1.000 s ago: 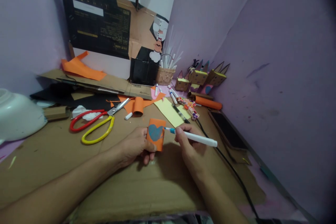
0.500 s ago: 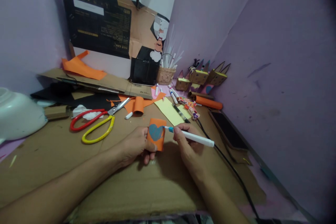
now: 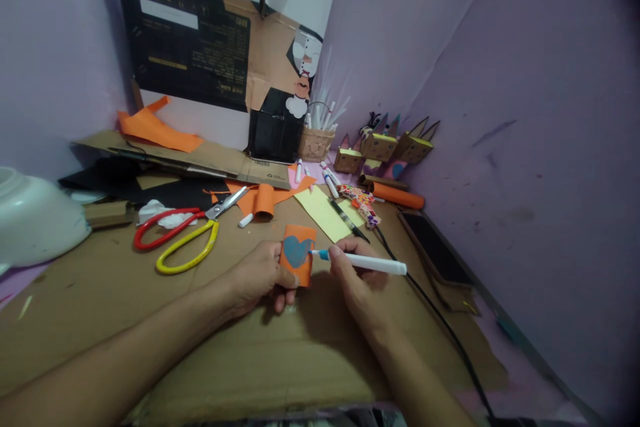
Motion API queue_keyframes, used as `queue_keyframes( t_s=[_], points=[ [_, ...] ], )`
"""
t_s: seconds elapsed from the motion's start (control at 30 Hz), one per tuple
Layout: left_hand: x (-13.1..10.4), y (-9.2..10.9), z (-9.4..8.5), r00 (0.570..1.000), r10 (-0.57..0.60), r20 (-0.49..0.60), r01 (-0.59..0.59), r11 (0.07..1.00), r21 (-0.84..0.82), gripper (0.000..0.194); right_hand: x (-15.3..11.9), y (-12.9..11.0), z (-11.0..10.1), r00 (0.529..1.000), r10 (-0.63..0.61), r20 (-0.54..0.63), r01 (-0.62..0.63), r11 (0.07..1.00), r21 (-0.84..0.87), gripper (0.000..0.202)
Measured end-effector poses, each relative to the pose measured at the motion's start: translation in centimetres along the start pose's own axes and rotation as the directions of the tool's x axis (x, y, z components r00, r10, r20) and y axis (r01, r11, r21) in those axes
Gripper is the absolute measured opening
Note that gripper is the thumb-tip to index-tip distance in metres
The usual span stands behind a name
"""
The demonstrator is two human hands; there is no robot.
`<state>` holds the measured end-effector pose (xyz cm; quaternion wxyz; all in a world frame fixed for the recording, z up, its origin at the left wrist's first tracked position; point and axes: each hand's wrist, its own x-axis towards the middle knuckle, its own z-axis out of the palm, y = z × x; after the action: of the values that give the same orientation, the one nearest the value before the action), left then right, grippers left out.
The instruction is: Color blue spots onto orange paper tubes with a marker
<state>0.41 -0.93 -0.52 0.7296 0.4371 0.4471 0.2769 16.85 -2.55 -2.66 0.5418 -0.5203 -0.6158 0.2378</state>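
Observation:
My left hand grips a small orange paper piece by its left and lower edges, thumb in front. On its face is a blue heart, filled in with colour. My right hand is closed round a white marker with a blue tip end. The marker's nib points left and meets the right side of the heart. Behind my hands stands a rolled orange paper tube, with a white marker cap lying beside it.
Scissors with red and yellow handles lie at left, near a white bowl. Yellow paper, a black pen and a phone are to the right. A black cable crosses the cardboard. Cardboard animal figures stand behind.
The marker's nib has moved slightly down along the heart's right side, and blue now covers more of its upper right. My left hand and the orange paper have barely moved.

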Motion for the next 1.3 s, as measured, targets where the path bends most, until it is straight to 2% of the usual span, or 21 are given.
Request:
queue_keyframes(
  t_s=[0.27,0.53,0.73,0.93,1.1,1.3],
  points=[
    [0.02,-0.27,-0.15,1.0,-0.003,0.0,0.003,1.0,0.013,0.017,-0.07,-0.21,0.08,0.999,-0.003,0.048,0.001,0.999,0.035,0.022],
    [0.01,-0.07,-0.03,1.0,-0.001,-0.019,0.001,1.0,0.019,0.019,-0.32,-0.31,0.12,0.998,0.005,0.07,-0.008,0.999,0.043,0.02],
    [0.1,-0.25,-0.34,1.0,0.011,0.003,-0.011,1.0,-0.023,0.019,-0.04,0.28,-0.09,0.994,0.005,-0.105,0.002,0.998,0.063,0.021],
    [-0.04,-0.07,-0.54,0.998,0.034,0.05,-0.031,0.997,-0.065,0.016,-0.06,0.03,-0.17,0.992,-0.008,-0.129,0.02,0.996,0.09,0.019],
    [0.0,-0.07,-0.45,0.999,0.028,0.032,-0.026,0.997,-0.074,0.019,0.25,-0.31,-0.08,0.973,-0.012,-0.229,0.064,0.973,0.221,0.016],
    [-0.11,-0.05,-0.46,0.998,0.031,0.046,-0.027,0.997,-0.076,0.025,0.54,0.35,0.51,0.996,0.083,-0.011,-0.08,0.98,0.182,0.02]
  ],
)
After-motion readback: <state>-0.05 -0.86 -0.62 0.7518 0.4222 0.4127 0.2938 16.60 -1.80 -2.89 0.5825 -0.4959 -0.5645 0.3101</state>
